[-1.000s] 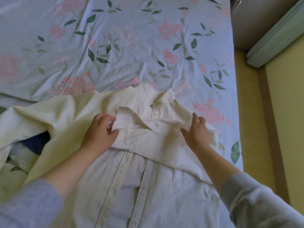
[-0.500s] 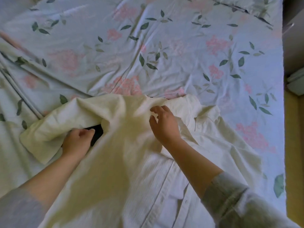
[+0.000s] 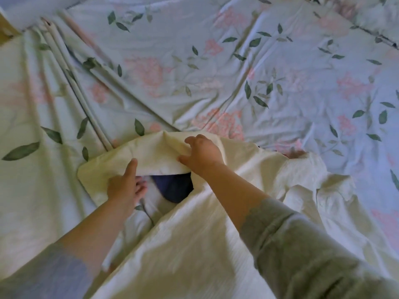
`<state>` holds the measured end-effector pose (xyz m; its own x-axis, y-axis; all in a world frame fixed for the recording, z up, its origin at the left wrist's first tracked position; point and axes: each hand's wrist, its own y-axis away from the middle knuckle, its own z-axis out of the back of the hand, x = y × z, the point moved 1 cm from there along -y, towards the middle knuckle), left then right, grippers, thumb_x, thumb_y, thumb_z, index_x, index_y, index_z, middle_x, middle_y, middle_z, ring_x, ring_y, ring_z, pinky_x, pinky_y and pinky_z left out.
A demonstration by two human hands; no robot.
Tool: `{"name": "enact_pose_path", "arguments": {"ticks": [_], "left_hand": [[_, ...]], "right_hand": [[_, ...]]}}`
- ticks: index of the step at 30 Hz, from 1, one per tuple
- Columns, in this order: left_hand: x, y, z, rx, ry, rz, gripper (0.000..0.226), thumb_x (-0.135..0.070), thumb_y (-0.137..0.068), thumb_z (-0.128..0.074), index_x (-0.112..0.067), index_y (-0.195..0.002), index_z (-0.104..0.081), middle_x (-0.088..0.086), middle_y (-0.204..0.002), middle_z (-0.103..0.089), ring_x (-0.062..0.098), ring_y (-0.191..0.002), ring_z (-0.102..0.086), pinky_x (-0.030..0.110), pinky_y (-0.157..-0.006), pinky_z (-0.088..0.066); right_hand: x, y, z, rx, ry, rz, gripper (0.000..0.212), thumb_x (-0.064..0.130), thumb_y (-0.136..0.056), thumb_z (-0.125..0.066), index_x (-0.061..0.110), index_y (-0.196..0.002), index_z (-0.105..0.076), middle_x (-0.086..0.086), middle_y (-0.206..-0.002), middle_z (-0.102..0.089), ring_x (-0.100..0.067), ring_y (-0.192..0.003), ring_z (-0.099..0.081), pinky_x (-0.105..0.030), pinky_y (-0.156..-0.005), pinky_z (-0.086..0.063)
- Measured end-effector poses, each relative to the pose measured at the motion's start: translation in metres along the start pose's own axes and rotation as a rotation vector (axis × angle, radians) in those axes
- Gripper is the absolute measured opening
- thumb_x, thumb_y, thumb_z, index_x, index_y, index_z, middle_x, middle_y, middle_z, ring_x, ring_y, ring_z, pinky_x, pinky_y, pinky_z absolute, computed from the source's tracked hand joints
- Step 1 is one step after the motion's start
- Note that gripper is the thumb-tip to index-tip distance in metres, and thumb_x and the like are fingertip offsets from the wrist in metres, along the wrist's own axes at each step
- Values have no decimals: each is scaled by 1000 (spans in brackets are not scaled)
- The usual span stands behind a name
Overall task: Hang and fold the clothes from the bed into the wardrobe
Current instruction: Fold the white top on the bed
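Note:
A cream button-up shirt point(image 3: 216, 234) lies spread on the floral bed sheet point(image 3: 216, 72), its collar point(image 3: 328, 190) to the right. Its left sleeve point(image 3: 121, 158) reaches out to the left. My right hand point(image 3: 201, 154) grips the sleeve near the shoulder, fingers curled over a raised fold and thumb at the lower edge. My left hand point(image 3: 126, 186) pinches the sleeve's lower edge closer to the cuff, thumb on top and fingers underneath. The lifted edge uncovers a dark blue garment point(image 3: 172, 188) under the shirt.
Folds of a floral quilt point(image 3: 54, 93) run diagonally at the left. The sheet stretches wide beyond the shirt toward the top and right. A pillow edge point(image 3: 367, 14) shows at the top right.
My right hand moved from the shirt's shoulder out onto the sleeve. My left hand shifted to the sleeve's lower edge and raised it, showing more of the blue garment. The view swung left.

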<state>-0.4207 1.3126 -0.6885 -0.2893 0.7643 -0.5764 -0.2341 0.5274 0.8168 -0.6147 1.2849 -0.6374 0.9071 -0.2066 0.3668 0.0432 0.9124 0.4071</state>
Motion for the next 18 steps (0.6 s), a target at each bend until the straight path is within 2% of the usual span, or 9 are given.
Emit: {"name": "enact_pose_path", "arguments": {"ticks": [2,3,4,5,8,11,13,15,18], "left_hand": [[-13,-9,1,-83,-29,-158,27,-31,-92,-63,-10,-79,-54,13,-82,-64,22,-70,-62,38,-75,-55],[-22,-12,-1,-108,-46,-223,20,-23,-93,-61,-11,-79,-54,16,-86,-64,22,-70,-62,39,-76,-55],[-33,-15,-3,-103,-42,-273,13,-15,-94,-58,-11,-82,-53,18,-93,-63,23,-73,-62,37,-74,-56],[-45,-17,-6,-68,-29,-332,8,-8,-94,-55,-11,-86,-53,18,-100,-61,25,-81,-62,31,-70,-57],[-92,-9,-20,124,-35,-590,11,-9,-87,-56,-19,-83,-57,14,-98,-60,22,-91,-63,21,-63,-57],[-122,0,-24,225,25,-649,15,-13,-78,-56,-26,-80,-62,9,-94,-64,21,-90,-64,35,-74,-59],[-120,-1,-18,196,-37,-529,13,-6,-79,-54,-18,-77,-58,15,-90,-63,27,-87,-63,41,-78,-57],[-100,-6,-7,189,-101,-299,14,-2,-88,-50,-11,-83,-60,19,-89,-63,26,-77,-61,34,-72,-57],[-70,-12,6,156,-172,-99,10,-12,-94,-53,-7,-103,-57,15,-102,-58,23,-86,-59,33,-77,-52]], "right_hand": [[2,-4,-6,-41,3,-26,13,14,-91,-52,20,-89,-63,-2,-95,-57,-24,-91,-56,-25,-63,-41],[1,-2,-6,-75,-21,-29,25,10,-90,-49,23,-69,-52,1,-81,-51,-23,-80,-51,-23,-54,-33],[-2,1,-5,-105,-56,-26,33,9,-89,-48,24,-61,-42,2,-73,-45,-23,-73,-47,-25,-49,-28],[-5,6,-2,-151,-113,-22,31,8,-89,-48,21,-61,-42,2,-72,-46,-23,-70,-46,-28,-49,-31],[-13,28,9,-369,-276,52,13,11,-87,-52,9,-75,-56,-2,-78,-56,-22,-68,-51,-36,-58,-45],[-11,51,13,-392,-342,148,12,15,-85,-49,9,-77,-56,-1,-72,-53,-20,-67,-50,-36,-57,-46],[-11,58,9,-268,-324,133,17,21,-90,-52,11,-92,-65,0,-86,-62,-17,-80,-56,-35,-71,-52],[-14,60,0,-103,-235,38,34,33,-95,-55,16,-123,-63,1,-118,-63,-16,-110,-55,-33,-95,-49],[-20,58,-12,-174,-123,-83,43,31,-99,-49,14,-138,-52,-3,-139,-52,-21,-128,-45,-35,-108,-38]]}}
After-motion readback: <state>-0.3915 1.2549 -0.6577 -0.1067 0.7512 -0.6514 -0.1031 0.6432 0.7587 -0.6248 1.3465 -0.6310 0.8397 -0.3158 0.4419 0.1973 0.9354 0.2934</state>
